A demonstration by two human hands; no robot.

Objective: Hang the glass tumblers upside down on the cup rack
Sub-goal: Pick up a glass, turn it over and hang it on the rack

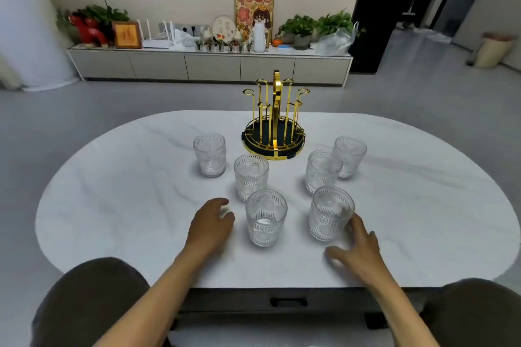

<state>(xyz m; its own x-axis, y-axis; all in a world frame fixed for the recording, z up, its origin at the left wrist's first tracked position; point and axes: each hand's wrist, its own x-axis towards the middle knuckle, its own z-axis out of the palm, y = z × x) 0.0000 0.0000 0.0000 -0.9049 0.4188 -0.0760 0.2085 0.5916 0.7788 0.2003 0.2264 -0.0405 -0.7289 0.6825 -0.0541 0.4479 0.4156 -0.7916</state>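
Several clear patterned glass tumblers stand upright on the white marble table (112,205). A gold wire cup rack (275,118) with a dark round base stands at the table's far middle, its prongs bare. The nearest left tumbler (265,218) stands just right of my left hand (212,222), which rests open on the table, not touching it. The nearest right tumbler (330,213) has my right hand (358,248) spread open beside it, fingers at its right side and thumb apart. Other tumblers stand behind at the far left (210,159), the middle left (251,176) and the right (322,172).
The rightmost tumbler (349,156) stands close behind its neighbour. Beyond the table are grey floor and a low cabinet (208,65) with plants and frames. My knees show below the table's near edge.
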